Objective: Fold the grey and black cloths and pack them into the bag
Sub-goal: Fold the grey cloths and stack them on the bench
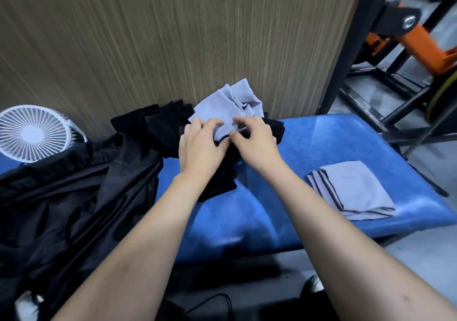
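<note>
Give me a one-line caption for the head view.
Both hands, left and right, pinch a grey cloth atop black cloths.

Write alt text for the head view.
Both hands, left hand and right hand, pinch a grey cloth on a pile of black cloths on a blue bench. Folded grey cloths lie right; a white fan stands left.
</note>
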A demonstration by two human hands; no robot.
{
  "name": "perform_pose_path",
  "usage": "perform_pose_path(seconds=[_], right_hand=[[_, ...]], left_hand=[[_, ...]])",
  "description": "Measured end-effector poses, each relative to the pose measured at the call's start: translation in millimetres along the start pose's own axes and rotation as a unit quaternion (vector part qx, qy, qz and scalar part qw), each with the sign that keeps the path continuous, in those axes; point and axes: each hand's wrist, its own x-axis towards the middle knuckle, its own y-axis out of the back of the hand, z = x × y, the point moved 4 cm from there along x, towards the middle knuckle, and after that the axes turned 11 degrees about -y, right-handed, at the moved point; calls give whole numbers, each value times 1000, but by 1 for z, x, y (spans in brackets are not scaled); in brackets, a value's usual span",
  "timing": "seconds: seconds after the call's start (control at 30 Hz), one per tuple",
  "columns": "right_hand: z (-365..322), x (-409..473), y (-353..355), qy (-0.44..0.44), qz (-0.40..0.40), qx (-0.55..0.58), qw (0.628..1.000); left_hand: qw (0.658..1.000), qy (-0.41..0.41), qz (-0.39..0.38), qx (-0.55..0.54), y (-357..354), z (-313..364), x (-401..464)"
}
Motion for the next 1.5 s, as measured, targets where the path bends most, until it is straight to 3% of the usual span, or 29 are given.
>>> perform_pose_path(seconds=[0.27,0.5,0.77,1.13,1.33,1.5], right_hand=[[-18,-25,15,95,-36,156,983],[-25,-43,23,173,-61,174,967],[-11,-40,28,164,-3,59,985],[-4,-44,16,137,-125,-64,980],[-10,-58,17,124,-198,-39,972],[-5,-62,18,121,-197,-74,970]], left_hand=[[998,-17,55,-31,14,11,-6],[991,-16,55,-120,32,15,-15],[963,2,17,-269,59,20,-41],[926,18,22,-375,96,-8,-69],[928,22,16,-371,112,-24,-88],[965,0,7,-262,123,-44,-100]])
